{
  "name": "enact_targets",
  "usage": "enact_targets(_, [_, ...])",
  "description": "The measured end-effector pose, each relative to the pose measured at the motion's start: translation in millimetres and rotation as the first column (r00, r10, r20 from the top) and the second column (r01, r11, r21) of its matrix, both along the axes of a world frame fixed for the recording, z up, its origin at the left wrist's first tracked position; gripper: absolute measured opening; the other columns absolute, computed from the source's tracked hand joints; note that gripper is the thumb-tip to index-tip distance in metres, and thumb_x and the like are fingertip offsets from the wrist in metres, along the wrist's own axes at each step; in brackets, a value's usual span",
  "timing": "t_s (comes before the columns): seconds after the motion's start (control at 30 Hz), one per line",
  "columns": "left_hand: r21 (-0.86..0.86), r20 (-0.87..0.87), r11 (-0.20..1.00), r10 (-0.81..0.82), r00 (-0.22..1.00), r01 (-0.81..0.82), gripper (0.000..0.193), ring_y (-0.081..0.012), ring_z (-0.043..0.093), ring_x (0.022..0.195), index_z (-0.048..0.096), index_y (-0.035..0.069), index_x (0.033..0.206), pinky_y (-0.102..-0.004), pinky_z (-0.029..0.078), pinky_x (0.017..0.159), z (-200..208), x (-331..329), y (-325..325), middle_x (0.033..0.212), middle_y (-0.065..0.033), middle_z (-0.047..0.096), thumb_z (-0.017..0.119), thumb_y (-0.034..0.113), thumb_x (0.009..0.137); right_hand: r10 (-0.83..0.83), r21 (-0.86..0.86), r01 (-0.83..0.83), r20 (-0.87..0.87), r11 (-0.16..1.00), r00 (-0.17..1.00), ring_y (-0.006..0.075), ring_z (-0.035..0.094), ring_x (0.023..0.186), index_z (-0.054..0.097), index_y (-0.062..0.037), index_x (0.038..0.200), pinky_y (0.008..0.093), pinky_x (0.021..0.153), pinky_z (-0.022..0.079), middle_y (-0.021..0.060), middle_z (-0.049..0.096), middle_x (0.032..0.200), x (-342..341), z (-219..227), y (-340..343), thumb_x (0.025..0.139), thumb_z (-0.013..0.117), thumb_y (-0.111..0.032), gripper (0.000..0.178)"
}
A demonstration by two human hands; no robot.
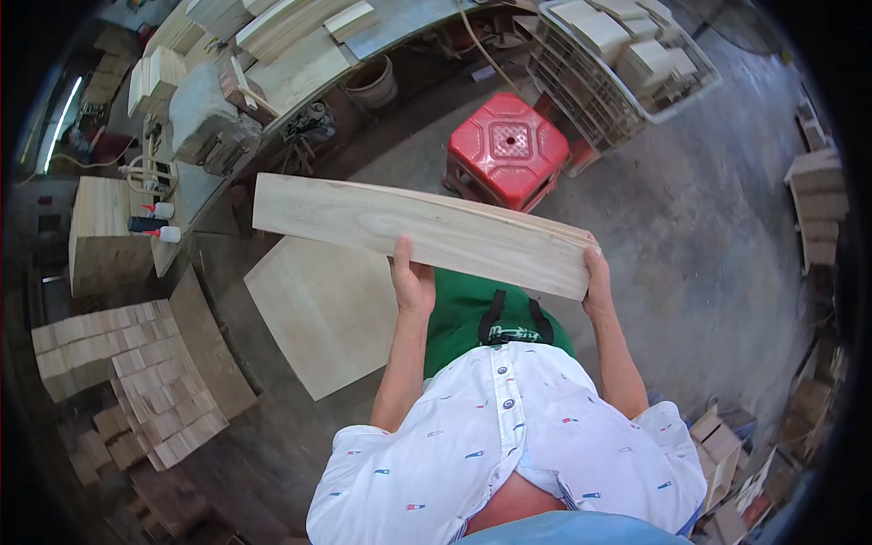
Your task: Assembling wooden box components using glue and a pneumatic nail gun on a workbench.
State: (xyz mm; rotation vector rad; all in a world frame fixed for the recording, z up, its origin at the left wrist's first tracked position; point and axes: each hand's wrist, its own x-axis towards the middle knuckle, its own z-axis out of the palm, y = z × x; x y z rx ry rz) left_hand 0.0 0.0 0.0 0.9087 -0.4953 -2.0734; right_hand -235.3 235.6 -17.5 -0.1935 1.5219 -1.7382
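The wooden plank (427, 232), long and pale, is held in the air in front of the person's chest, above the concrete floor (690, 245). The left hand (413, 282) grips its lower long edge near the middle, fingers (401, 247) wrapped over the face. The right hand (596, 277) holds the plank's right end, its fingers closed on the corner. Below the plank hangs a green apron (463, 318) over a white shirt (509, 436). Just behind the plank stands a red plastic stool (507, 145). A square wooden panel (322, 313) lies on the floor at the left, near stacks of small wood blocks (136, 363). Further away a desk (300, 73) carries more boards.
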Motion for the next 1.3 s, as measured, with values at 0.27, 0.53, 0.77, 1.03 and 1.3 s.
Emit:
enact_targets(0.27, [-0.085, -0.012, 0.996, 0.029, 1.000, -0.030, 0.065, -0.0168, 0.052, 0.124, 0.040, 0.013, 0.147, -0.0378, 0.047, 0.104, 12, -68, -161, 0.139, -0.0029, 0.052, 0.074, 0.026, 0.093, -0.014, 0.018, 0.015, -0.027, 1.000, 1.000, 0.0197, 0.056, 0.130, 0.048, -0.0027, 0.148, 0.0355, 0.110, 0.043, 0.0109, 0.058, 0.142, -81, -9, -167, 0.104, 0.052, -0.050, 0.065])
enact_targets(0.53, [-0.194, 0.023, 0.977, 0.093, 0.995, -0.086, 0.071, -0.0181, 0.055, 0.120, 0.034, 0.010, 0.145, -0.0384, 0.051, 0.097, 63, -110, -360, 0.135, -0.0067, 0.051, 0.076, 0.029, 0.091, -0.010, 0.010, 0.009, 0.097, 1.000, 0.995, 0.0237, 0.061, 0.126, 0.049, 0.0009, 0.145, 0.0403, 0.111, 0.046, 0.0144, 0.061, 0.139, -125, 40, -371, 0.105, 0.052, -0.051, 0.066])
enact_targets(0.77, [-0.158, -0.050, 0.983, 0.088, 0.995, -0.095, 0.059, -0.0216, 0.062, 0.106, 0.049, 0.008, 0.135, -0.0374, 0.056, 0.082, 80, -158, -502, 0.125, -0.0078, 0.057, 0.076, 0.035, 0.090, 0.036, -0.186, -0.044, -0.044, 0.982, 0.998, 0.0234, 0.055, 0.131, 0.048, 0.0031, 0.144, 0.0402, 0.115, 0.038, 0.0132, 0.060, 0.139, -161, 79, -496, 0.103, 0.059, -0.038, 0.059])
enact_targets(1.03, [-0.212, -0.096, 0.962, 0.156, 0.983, -0.173, 0.072, -0.0277, 0.055, 0.117, 0.046, 0.003, 0.140, -0.0441, 0.048, 0.098, 99, -225, -639, 0.130, -0.0126, 0.053, 0.077, 0.043, 0.089, 0.116, -0.114, -0.139, -0.182, 0.984, 0.976, 0.0209, 0.061, 0.118, 0.053, -0.0032, 0.142, 0.0412, 0.103, 0.048, 0.0090, 0.063, 0.133, -272, 124, -691, 0.100, 0.063, -0.042, 0.057])
enact_targets(1.3, [-0.116, 0.008, 0.961, 0.253, 0.967, -0.250, 0.089, -0.0351, 0.040, 0.140, 0.034, 0.003, 0.149, -0.0510, 0.028, 0.122, 74, -320, -781, 0.146, -0.0211, 0.041, 0.077, 0.049, 0.087, 0.308, 0.036, -0.310, -0.272, 0.950, 0.912, 0.0209, 0.063, 0.115, 0.056, -0.0050, 0.137, 0.0449, 0.097, 0.053, 0.0085, 0.064, 0.128, -424, 108, -906, 0.095, 0.068, -0.049, 0.062])
